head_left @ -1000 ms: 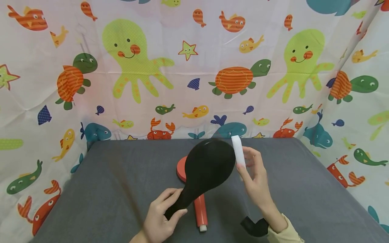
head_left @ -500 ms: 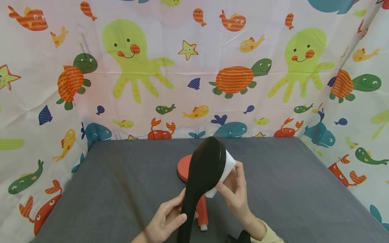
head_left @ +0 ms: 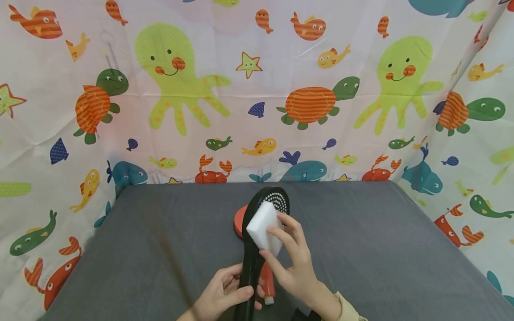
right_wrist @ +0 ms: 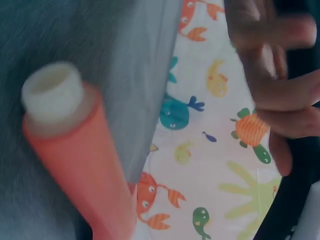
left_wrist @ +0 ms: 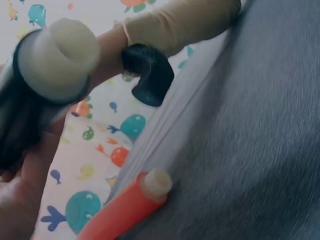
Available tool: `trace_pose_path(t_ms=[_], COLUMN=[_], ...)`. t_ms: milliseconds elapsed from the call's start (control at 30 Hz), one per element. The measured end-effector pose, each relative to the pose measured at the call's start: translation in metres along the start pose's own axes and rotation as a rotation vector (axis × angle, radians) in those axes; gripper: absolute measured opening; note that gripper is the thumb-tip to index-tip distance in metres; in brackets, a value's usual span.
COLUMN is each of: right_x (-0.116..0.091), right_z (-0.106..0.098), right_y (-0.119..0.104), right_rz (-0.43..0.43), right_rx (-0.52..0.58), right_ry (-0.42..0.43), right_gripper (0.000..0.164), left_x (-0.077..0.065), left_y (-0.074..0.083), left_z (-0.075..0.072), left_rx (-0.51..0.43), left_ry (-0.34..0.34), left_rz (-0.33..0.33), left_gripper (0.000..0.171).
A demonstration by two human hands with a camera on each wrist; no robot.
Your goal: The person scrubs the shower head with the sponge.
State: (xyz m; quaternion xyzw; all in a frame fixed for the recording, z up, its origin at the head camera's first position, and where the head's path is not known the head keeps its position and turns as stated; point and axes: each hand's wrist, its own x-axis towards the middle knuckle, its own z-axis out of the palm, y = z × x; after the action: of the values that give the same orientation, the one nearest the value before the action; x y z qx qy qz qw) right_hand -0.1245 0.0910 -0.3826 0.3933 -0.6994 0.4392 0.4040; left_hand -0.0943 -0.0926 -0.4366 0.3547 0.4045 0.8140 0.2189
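A black handheld shower head (head_left: pixel 252 256) is held up over the table, its nozzle face now partly showing. My left hand (head_left: pixel 222 290) grips its handle, thumb across the front. My right hand (head_left: pixel 299 263) pinches a white sponge block (head_left: pixel 261 227) against the lower part of that face. Behind them a red shower head (head_left: pixel 268 281) lies on the table, mostly covered by the black one. The left wrist view shows the black handle's pale end (left_wrist: pixel 60 60). In the right wrist view the red handle (right_wrist: pixel 85 165) ends in a pale, hollow tip.
A grey cloth (head_left: pixel 381 249) covers the table. Behind and at the sides hangs a white curtain (head_left: pixel 241 107) printed with sea animals. A black strap-like piece (head_left: pixel 305 315) hangs at the right wrist, beside the light sleeve (head_left: pixel 348 310).
My left hand has turned the black shower head from its smooth back to its nozzle face and stood it more upright. The right hand has moved left with the sponge, across the face.
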Motion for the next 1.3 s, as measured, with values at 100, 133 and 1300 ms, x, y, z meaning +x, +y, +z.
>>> trace_pose_path(t_ms=[100,133,1300], right_x=[0.000,0.001,-0.011], right_z=[0.000,0.000,-0.022], right_y=[0.002,0.003,0.013], right_rz=[-0.077,-0.092,0.157], right_rx=[-0.062,-0.084,-0.304], right_ry=[-0.059,-0.079,-0.220], right_gripper=[0.033,0.033,0.033], left_x=[-0.001,-0.002,-0.002], left_y=[-0.001,-0.001,0.008], left_z=[0.001,0.001,0.004], left_rx=[0.007,0.013,-0.100], left_ry=[-0.003,-0.001,0.018], left_rz=[-0.059,-0.079,-0.143], left_gripper=[0.033,0.033,0.039])
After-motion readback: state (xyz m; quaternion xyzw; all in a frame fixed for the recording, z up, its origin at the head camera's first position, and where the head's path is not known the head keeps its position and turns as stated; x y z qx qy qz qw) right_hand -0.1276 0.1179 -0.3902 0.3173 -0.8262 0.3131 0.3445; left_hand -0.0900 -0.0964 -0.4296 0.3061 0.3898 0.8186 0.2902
